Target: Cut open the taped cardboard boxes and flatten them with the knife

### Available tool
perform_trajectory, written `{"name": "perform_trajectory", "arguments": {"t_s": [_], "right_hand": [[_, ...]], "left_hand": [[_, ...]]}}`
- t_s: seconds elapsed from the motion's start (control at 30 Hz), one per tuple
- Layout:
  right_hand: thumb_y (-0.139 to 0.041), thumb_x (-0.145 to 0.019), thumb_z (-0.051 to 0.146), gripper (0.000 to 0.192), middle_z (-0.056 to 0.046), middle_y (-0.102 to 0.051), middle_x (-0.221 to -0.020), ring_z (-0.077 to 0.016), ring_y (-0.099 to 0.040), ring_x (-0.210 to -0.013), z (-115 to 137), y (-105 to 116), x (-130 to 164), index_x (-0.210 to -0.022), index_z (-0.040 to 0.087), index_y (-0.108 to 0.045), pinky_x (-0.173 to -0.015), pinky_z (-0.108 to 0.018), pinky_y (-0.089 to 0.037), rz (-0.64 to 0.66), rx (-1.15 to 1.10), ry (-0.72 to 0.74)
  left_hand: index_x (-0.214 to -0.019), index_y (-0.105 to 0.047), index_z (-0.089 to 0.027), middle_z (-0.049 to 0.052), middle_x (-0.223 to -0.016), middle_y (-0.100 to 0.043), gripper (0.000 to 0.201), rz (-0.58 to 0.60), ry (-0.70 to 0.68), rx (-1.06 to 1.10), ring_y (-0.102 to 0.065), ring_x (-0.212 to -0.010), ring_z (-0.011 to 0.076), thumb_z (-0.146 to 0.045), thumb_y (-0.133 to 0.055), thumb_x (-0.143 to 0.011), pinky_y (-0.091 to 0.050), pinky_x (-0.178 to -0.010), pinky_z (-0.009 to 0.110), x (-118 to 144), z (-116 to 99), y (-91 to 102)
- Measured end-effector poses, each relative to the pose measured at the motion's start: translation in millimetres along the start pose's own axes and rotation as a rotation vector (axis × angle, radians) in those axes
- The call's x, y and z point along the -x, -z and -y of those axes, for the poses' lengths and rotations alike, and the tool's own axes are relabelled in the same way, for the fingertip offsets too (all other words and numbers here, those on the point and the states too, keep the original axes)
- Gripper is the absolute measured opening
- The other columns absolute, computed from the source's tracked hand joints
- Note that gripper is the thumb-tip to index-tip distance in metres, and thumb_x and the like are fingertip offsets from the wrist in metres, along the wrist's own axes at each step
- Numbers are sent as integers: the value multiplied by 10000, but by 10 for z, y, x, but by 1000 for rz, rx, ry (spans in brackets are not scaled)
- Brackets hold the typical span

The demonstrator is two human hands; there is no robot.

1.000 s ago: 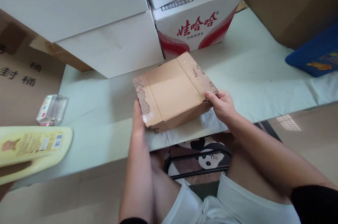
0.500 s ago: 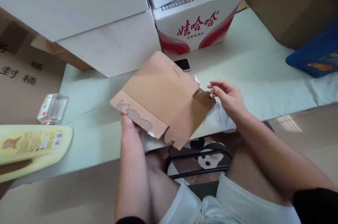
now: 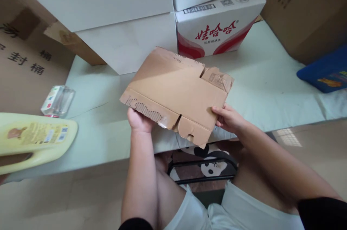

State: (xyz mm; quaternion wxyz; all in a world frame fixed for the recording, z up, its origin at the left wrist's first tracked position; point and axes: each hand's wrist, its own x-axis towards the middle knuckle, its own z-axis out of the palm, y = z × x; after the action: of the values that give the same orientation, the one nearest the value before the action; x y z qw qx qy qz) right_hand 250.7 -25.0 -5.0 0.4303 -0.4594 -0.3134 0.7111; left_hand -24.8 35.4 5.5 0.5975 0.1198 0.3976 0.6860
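Note:
A small brown cardboard box (image 3: 179, 90), opened and flattened with torn tape edges and loose flaps, is held up above the pale green table (image 3: 108, 128). My left hand (image 3: 139, 120) grips its lower left edge from beneath. My right hand (image 3: 227, 118) holds its lower right edge with the fingers on the cardboard. The box hides the table surface behind it.
White cartons (image 3: 108, 13) and a red-and-white printed carton (image 3: 219, 24) are stacked at the back. A yellow bottle (image 3: 35, 139) and a clear plastic packet (image 3: 57, 100) lie at left, a blue bag (image 3: 325, 72) at right. A stool with a panda cushion (image 3: 211, 165) is below.
The closed box was opened and flattened. My right hand let go, then took the lower right edge again; the left hand shifted under the left edge. The view moved, and a phone seen earlier is hidden.

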Motion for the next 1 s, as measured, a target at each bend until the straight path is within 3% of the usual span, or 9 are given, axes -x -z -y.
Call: {"name": "perform_trajectory", "arguments": {"t_s": [0.1,0.17,0.37,0.5,0.63,0.7,0.77,0.87,1.0], "right_hand": [[-899,-512,583,543,78,-462,-454,-22,-308,-304,81,-4,176,-658,195,-548,-283,-168,-227,-156,-16,62],[-906,-475,572,555,86,-429,-440,-25,-308,-303,137,119,380,-633,204,-522,-280,-165,-250,-379,5,126],[-849,-514,337,338,30,-540,-553,-86,-461,-422,271,902,1137,-596,221,-542,-336,-199,-376,-1039,214,377],[-671,-706,235,186,-32,-557,-541,-143,-528,-455,584,1323,1171,-547,205,-580,-425,-305,-449,-1312,655,303],[-631,-831,225,238,-97,-609,-663,-96,-555,-541,1236,1540,468,-601,195,-579,-491,-291,-416,-1267,770,256],[-575,-900,230,119,-154,-688,-876,-64,-609,-623,1554,1630,-41,-834,167,-651,-571,-254,-466,-1162,715,246],[-532,-932,190,201,-209,-700,-1037,-43,-639,-661,1749,1716,-511,-1087,114,-634,-641,-235,-500,-1077,673,201],[-483,-952,164,320,-238,-698,-1104,-52,-659,-691,1749,1830,-965,-1242,63,-573,-701,-243,-529,-993,710,132],[-558,-899,183,264,-189,-720,-1082,-169,-700,-854,1462,1930,-1091,-1130,99,-652,-845,-366,-561,-900,941,61]], "left_hand": [[-1042,-718,-190,100,-981,-770,419,31,78,26,-731,-961,216,-378,-357,-941,-590,-793,329,1,-84,52],[-972,-710,-193,86,-935,-767,391,31,149,25,-734,-838,199,-392,-377,-926,-585,-702,318,8,-135,91],[-855,-684,-175,24,-729,-701,293,19,198,22,-681,-594,152,-375,-470,-867,-554,-573,284,32,-153,90],[-809,-666,-175,7,-682,-660,229,-11,169,-15,-651,-557,142,-361,-532,-802,-544,-556,279,35,-83,24],[-785,-652,-176,8,-666,-635,204,-55,147,-58,-628,-543,135,-357,-558,-763,-532,-550,270,29,-5,-42],[-773,-646,-174,19,-664,-634,202,-64,154,-86,-622,-545,139,-352,-549,-762,-529,-545,271,16,20,-71],[-764,-641,-174,23,-658,-629,197,-74,157,-111,-616,-544,140,-349,-552,-755,-526,-540,268,-5,28,-96],[-756,-641,-173,20,-648,-616,194,-99,150,-122,-611,-539,135,-348,-557,-743,-524,-537,259,-37,16,-128],[-753,-647,-169,27,-652,-620,208,-103,148,-114,-601,-538,134,-337,-524,-761,-529,-538,266,-60,-4,-157]]}}
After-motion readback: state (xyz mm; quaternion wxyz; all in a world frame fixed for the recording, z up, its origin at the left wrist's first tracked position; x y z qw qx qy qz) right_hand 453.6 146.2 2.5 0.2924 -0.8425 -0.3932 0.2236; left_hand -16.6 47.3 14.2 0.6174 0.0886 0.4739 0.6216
